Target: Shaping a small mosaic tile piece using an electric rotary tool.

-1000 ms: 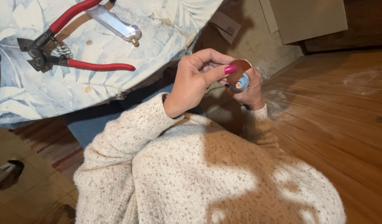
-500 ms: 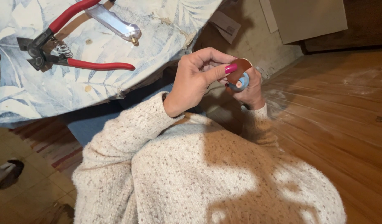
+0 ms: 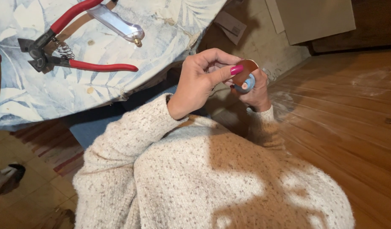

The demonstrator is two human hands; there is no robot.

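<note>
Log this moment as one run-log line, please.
left hand: pinching brown disc | right hand: gripping small blue piece | red-handled pliers: lying on cloth

a single head-worn camera looks steeply down from close above, facing the hands [image 3: 221, 80], with the surface [image 3: 119, 89] at upper left.

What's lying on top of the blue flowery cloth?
On the cloth lie red-handled pliers with a spring, and a clear lighter above them. Whatever is under the cloth is covered. The hands hold a small brown and blue thing beside it.
</note>
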